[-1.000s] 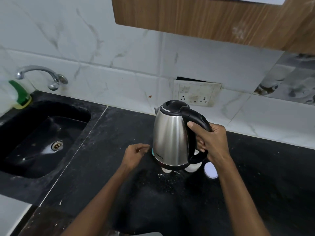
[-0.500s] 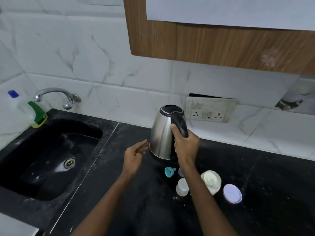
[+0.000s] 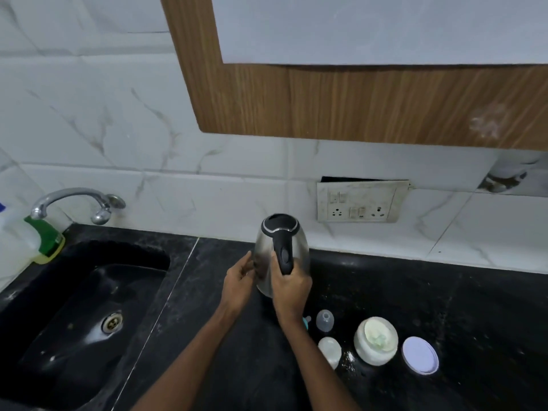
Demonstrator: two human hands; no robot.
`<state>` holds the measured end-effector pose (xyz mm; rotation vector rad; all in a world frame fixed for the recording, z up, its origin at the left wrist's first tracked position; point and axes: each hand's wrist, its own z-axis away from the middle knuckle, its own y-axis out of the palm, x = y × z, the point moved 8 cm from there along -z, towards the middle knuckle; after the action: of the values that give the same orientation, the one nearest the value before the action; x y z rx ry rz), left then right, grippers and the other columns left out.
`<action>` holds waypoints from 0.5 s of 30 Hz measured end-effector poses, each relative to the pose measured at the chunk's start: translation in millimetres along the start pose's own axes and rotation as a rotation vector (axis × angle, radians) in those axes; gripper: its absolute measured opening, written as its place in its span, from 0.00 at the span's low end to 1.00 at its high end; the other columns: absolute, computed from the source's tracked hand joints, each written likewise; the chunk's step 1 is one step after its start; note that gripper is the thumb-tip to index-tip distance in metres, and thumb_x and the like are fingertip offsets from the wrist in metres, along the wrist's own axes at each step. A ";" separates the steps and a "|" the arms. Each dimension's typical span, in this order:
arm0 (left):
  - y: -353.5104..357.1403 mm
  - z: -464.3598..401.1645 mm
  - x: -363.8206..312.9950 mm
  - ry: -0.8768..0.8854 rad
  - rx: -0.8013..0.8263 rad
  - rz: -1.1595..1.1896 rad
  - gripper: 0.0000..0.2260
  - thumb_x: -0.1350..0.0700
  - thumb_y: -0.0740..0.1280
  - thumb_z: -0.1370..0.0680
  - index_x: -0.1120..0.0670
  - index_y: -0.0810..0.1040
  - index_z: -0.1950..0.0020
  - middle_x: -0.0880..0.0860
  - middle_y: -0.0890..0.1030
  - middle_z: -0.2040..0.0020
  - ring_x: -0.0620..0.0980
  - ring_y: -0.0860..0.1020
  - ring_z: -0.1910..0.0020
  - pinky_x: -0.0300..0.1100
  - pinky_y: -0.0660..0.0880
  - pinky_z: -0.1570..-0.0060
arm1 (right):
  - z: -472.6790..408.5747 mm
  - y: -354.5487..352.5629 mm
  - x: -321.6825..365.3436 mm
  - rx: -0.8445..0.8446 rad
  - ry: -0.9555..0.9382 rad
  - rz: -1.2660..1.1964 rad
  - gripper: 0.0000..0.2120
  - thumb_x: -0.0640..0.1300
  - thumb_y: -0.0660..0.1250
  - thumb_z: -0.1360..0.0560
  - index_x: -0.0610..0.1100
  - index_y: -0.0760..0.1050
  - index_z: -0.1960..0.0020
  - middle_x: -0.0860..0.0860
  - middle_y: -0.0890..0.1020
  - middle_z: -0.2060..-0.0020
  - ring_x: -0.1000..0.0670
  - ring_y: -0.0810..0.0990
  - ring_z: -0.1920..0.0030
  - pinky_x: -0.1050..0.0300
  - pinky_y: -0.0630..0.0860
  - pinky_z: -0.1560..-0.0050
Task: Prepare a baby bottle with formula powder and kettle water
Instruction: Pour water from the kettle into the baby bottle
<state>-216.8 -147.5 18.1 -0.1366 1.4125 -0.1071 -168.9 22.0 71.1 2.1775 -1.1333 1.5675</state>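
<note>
Right hand wrapped round black handle of kettle, thumb up along the grip near the switch, so carries the weight and sets any tilt. Left hand flat against the steel wall on the kettle's sink side, fingers fairly straight, pressing not gripping; probably steadies the body or checks heat. Kettle upright, lid shut, handle facing the camera; cannot tell whether base touches countertop or hangs just above it.

Everything else placed relative to kettle:
- baby bottle nearer the camera and slightly right, open-topped, looks on its side or tilted, so needs standing up before any pour
- clear nipple cap between kettle and bottle, set aside to keep the mouth free
- teal ring part just beside the cap, mostly hidden by right wrist
- formula jar further right of bottle, lid off, powder visible, ready for scooping
- jar lid right again, flat on the counter
- spilled powder specks between bottle and jar
- socket plate on wall behind and right; no cord or base visible
- sink, tap and soap bottle well left

Judgement: kettle staged clear of the small parts; water step not started
</note>
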 end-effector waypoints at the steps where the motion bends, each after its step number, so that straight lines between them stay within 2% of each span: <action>1: 3.5 0.0 -0.5 -0.002 0.025 0.018 0.25 0.74 0.59 0.21 0.50 0.79 0.32 0.49 0.88 0.49 0.49 0.85 0.47 0.45 0.80 0.46 | 3.5 2.8 -2.6 0.003 0.003 0.005 0.21 0.56 0.71 0.23 0.42 0.76 0.65 0.52 0.76 0.76 0.54 0.74 0.76 0.59 0.74 0.72; 3: 9.6 -0.8 3.4 -0.021 0.081 0.040 0.28 0.76 0.56 0.22 0.48 0.82 0.39 0.53 0.88 0.47 0.50 0.85 0.47 0.44 0.80 0.48 | 10.5 10.5 -12.3 0.015 0.021 0.030 0.21 0.58 0.69 0.23 0.42 0.77 0.63 0.53 0.76 0.74 0.55 0.74 0.75 0.64 0.72 0.71; 7: 16.8 -10.4 15.3 -0.032 0.140 0.035 0.24 0.75 0.57 0.22 0.53 0.85 0.43 0.63 0.86 0.45 0.60 0.81 0.45 0.55 0.76 0.42 | 22.8 22.8 -33.1 0.050 0.098 0.091 0.21 0.59 0.67 0.21 0.42 0.78 0.59 0.52 0.78 0.72 0.53 0.76 0.73 0.62 0.73 0.71; 10: 21.5 -7.4 14.3 -0.039 0.151 0.026 0.15 0.68 0.63 0.19 0.54 0.85 0.41 0.63 0.86 0.45 0.59 0.83 0.44 0.61 0.77 0.38 | 29.4 28.1 -45.4 0.125 0.175 0.079 0.17 0.55 0.71 0.21 0.41 0.78 0.55 0.53 0.79 0.69 0.53 0.77 0.70 0.63 0.73 0.69; 12: 24.8 -6.0 11.4 -0.043 0.160 0.071 0.12 0.60 0.67 0.21 0.50 0.85 0.42 0.65 0.84 0.44 0.57 0.81 0.47 0.65 0.75 0.36 | 29.6 32.1 -49.8 0.182 0.191 0.081 0.16 0.55 0.70 0.20 0.41 0.78 0.52 0.51 0.81 0.66 0.52 0.79 0.67 0.59 0.76 0.66; 13: 26.4 -5.5 8.9 -0.055 0.164 0.099 0.13 0.57 0.67 0.23 0.48 0.85 0.41 0.66 0.84 0.44 0.56 0.81 0.47 0.66 0.75 0.36 | 28.7 34.4 -50.4 0.213 0.200 0.075 0.16 0.55 0.69 0.20 0.41 0.77 0.50 0.50 0.81 0.64 0.52 0.80 0.65 0.58 0.77 0.64; 15: 27.2 -10.8 9.8 -0.101 0.157 0.157 0.22 0.50 0.70 0.26 0.49 0.80 0.31 0.63 0.84 0.42 0.56 0.83 0.43 0.64 0.76 0.33 | 28.4 41.7 -52.6 0.278 0.246 0.045 0.16 0.54 0.68 0.19 0.40 0.75 0.46 0.49 0.82 0.60 0.51 0.81 0.61 0.56 0.78 0.60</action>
<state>-226.1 -122.5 2.7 0.0980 1.3033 -0.0798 -184.7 1.1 3.1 2.0520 -0.9423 2.0533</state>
